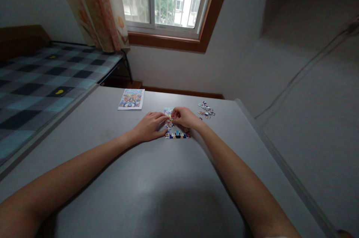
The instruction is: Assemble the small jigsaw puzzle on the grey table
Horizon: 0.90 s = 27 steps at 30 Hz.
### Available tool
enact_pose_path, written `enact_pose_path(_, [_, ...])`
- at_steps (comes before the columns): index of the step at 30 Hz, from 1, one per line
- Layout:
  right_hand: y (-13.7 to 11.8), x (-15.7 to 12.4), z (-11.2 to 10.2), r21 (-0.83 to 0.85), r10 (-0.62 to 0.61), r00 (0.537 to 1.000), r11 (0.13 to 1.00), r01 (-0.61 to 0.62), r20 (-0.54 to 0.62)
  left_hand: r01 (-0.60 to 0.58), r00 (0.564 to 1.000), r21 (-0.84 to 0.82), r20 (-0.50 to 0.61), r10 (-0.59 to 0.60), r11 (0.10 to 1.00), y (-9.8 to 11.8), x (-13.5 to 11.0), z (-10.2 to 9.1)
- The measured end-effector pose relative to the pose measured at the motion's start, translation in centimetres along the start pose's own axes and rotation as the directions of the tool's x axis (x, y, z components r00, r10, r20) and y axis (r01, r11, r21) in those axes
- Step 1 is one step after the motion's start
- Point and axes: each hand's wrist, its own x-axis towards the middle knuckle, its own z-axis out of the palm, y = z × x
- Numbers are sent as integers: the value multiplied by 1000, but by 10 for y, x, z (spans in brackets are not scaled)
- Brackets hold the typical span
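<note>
A partly assembled jigsaw puzzle [178,135] lies flat on the grey table, its bottom strip joined and its middle showing gaps. Along its left edge rests my left hand [151,127], palm down, with thumb and fingers apart and the fingertips touching the puzzle. Over the upper middle of the puzzle, my right hand [183,116] has its thumb and forefinger pinched together; whatever sits between them is too small to make out. Loose jigsaw pieces [206,110] are heaped to the right of that hand.
A colourful printed picture sheet [131,99] lies at the table's back left. The table [123,178] meets a plaid-covered bed [56,69] on the left and a wall on the right, where a cable [297,75] hangs. Behind are a window and curtain [103,13].
</note>
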Motion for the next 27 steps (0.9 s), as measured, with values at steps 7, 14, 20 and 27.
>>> enact_pose_path(7, [12, 5, -13, 211, 130, 989, 971, -112, -73, -15, 1000, -55, -5, 15, 998, 0, 1, 1])
enact_pose_path(14, [18, 8, -4, 361, 254, 967, 903, -232, -15, -26, 1000, -55, -3, 26, 998, 0, 1, -1])
enact_pose_path(20, [18, 8, -4, 409, 294, 956, 873, -268, -2, -23, 1000, -60, -8, 23, 998, 1, 1, -1])
enact_pose_path(27, [15, 7, -5, 422, 308, 951, 860, -286, 17, -12, 1000, -53, 7, 13, 999, 1, 1, -1])
